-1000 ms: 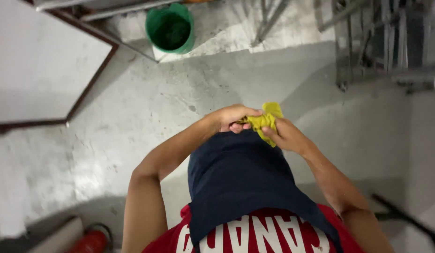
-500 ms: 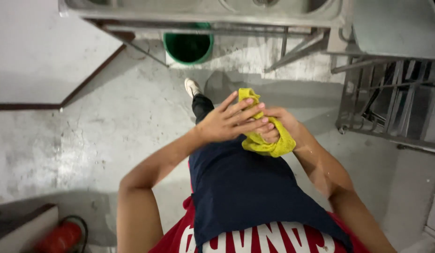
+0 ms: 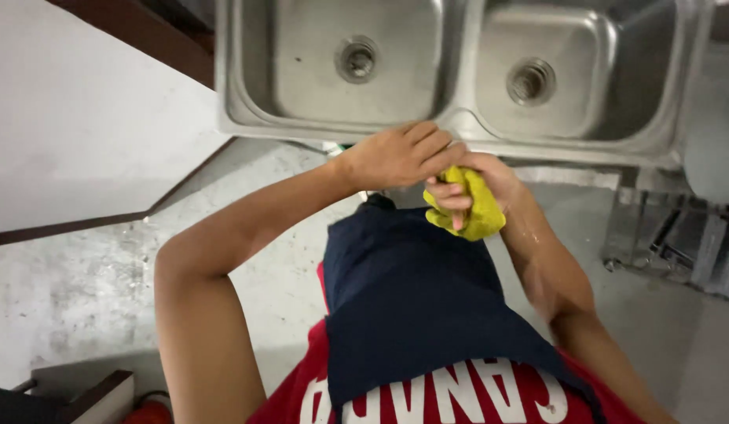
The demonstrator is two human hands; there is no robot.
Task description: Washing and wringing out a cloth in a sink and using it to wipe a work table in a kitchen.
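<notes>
Yellow cloth (image 3: 473, 206) bunched in front of dark apron (image 3: 412, 298), just below front rim of steel double sink (image 3: 459, 129). Right hand (image 3: 490, 184) wrapped around cloth, fingers (image 3: 451, 206) curled into it. Left hand (image 3: 396, 155) laid flat across top, fingers together, touching right hand and cloth's upper edge. Both basins bare, drains showing. Grey concrete floor (image 3: 105, 275) beneath.

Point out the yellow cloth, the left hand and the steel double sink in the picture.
yellow cloth (image 3: 481, 210): head view, on its bunched lower fold.
left hand (image 3: 396, 155): head view, on the back of the hand.
steel double sink (image 3: 457, 124): head view, on the front rim by the divider.
</notes>
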